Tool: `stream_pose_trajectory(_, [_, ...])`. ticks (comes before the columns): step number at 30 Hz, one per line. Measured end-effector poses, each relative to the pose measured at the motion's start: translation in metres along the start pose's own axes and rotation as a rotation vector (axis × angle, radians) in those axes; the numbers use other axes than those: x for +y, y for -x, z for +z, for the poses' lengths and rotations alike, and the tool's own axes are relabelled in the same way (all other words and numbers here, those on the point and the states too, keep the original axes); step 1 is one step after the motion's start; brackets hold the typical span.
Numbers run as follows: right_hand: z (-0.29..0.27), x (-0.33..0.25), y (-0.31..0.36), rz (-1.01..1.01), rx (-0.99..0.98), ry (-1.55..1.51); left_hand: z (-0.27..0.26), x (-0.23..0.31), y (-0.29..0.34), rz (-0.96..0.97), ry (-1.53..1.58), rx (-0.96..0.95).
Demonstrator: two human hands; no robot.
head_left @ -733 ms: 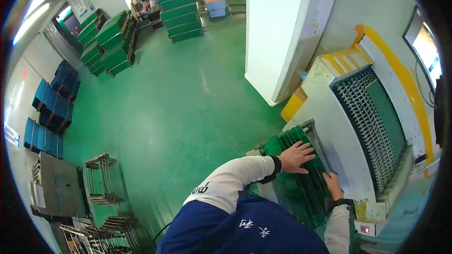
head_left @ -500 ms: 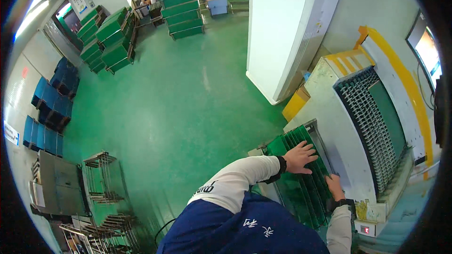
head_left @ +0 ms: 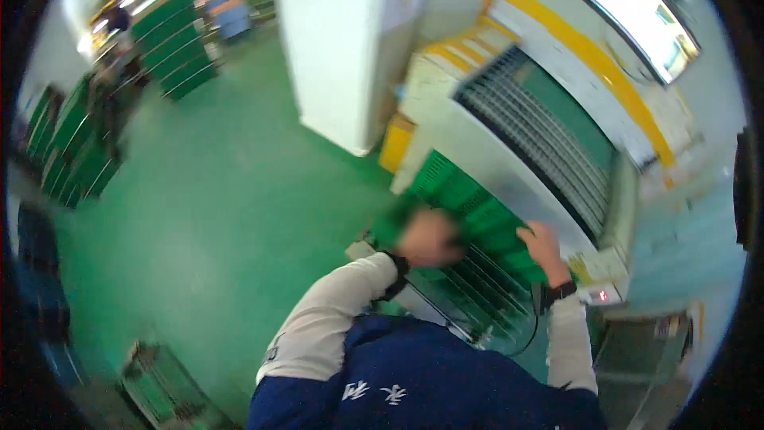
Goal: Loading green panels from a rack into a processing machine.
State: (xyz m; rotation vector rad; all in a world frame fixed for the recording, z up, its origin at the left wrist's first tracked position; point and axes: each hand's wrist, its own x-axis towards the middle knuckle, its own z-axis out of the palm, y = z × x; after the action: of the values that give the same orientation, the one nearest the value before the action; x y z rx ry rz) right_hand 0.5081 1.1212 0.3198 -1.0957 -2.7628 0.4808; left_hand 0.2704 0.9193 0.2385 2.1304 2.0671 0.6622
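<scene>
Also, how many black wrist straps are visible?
2: one black strap at the wrist of the left hand, another at the wrist of the right hand. Blur may hide others.

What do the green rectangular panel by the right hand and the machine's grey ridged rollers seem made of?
Green rectangular panel: probably coated board or plastic, smooth-looking, judging by its flat face with small dark marks. Grey ridged rollers: perhaps metal, from their pale bands; blur hides the finish.
</scene>
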Motion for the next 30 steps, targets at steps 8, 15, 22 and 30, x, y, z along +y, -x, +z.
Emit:
stream_pose_trajectory(8, [-0.126,0.029,0.033,0.192,0.323,-0.207,0.002,-0.002,-0.012,0.040,0.024,0.075])
stream_pose_trajectory(15, [-0.126,0.035,0.045,0.265,0.722,-0.925,0.003,-0.002,-0.017,0.010,0.050,0.043])
stream_pose_trajectory(22, [-0.029,0.098,0.021,0.384,0.270,-1.647,0.006,-0.001,-0.024,-0.005,0.029,0.092])
stream_pose_trajectory(30, [0.047,0.045,-0.019,0.579,0.248,-2.102,0.003,0.006,-0.025,-0.018,-0.043,0.030])
